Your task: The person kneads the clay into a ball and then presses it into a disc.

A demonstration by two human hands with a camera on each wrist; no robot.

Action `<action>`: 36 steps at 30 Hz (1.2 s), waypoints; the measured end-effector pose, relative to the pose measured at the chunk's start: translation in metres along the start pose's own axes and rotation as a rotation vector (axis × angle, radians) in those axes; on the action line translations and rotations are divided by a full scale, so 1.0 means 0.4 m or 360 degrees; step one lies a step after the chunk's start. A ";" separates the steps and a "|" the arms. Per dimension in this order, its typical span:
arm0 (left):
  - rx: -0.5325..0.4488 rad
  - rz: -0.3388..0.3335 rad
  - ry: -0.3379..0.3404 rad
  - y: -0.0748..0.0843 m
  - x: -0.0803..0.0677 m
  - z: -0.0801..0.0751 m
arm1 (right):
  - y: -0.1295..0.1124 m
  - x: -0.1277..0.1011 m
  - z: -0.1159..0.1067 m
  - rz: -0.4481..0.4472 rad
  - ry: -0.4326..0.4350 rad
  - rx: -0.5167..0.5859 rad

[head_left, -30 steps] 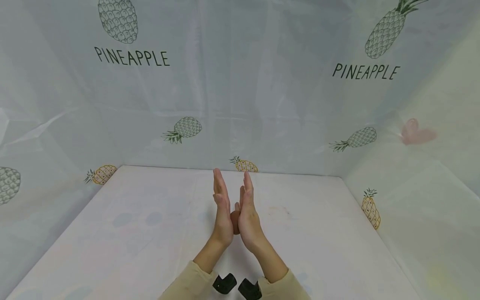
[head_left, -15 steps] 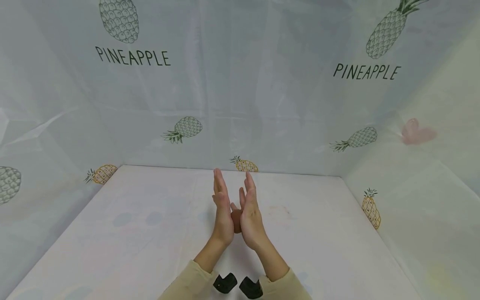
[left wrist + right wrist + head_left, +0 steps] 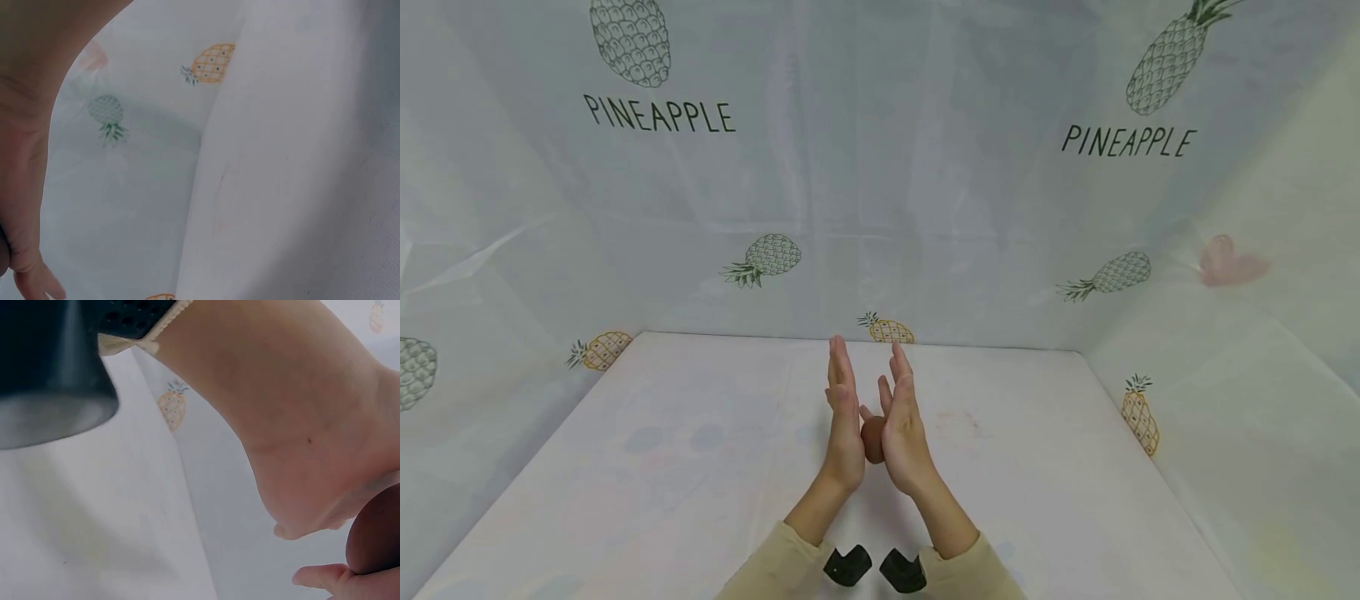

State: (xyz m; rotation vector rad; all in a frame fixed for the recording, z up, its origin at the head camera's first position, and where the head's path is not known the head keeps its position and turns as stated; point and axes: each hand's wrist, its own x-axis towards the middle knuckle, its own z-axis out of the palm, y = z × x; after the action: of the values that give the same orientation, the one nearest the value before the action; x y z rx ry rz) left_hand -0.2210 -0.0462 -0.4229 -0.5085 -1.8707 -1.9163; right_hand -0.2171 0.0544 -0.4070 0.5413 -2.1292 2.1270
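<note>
A smooth brown ball (image 3: pixel 873 440) is held between two facing palms, raised over the table. My left hand (image 3: pixel 846 433) stands upright on its left side, fingers straight and pointing away. Against the other side of the ball rests my right hand (image 3: pixel 906 437), its fingers extended too and a little spread. The palms partly cover the ball. In the right wrist view, the same brown ball (image 3: pixel 379 534) shows at the right edge, beside a palm and fingertips. The left wrist view catches only a dark sliver of it at the left edge.
A white-covered table (image 3: pixel 1037 467) lies under both hands. Behind and beside it hangs pale sheeting (image 3: pixel 970 208) printed with pineapples. Black wrist-worn devices (image 3: pixel 847 567) sit close together at the beige cuffs (image 3: pixel 790 558).
My right hand has shifted slightly to the right and its fingers have spread. More of the ball now shows between the palms, and it sits slightly higher. My left hand has barely moved.
</note>
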 end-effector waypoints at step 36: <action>0.1296 0.0108 -0.0402 -0.030 0.052 -0.230 | 0.069 0.116 -0.320 -0.0137 -0.0213 -0.1110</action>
State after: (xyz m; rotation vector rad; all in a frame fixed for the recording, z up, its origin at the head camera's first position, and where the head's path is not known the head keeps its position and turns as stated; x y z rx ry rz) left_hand -0.2426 -0.1386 -0.4249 -0.5332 -2.5211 -0.9267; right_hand -0.2929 0.1706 -0.4151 0.6753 -2.6389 1.1948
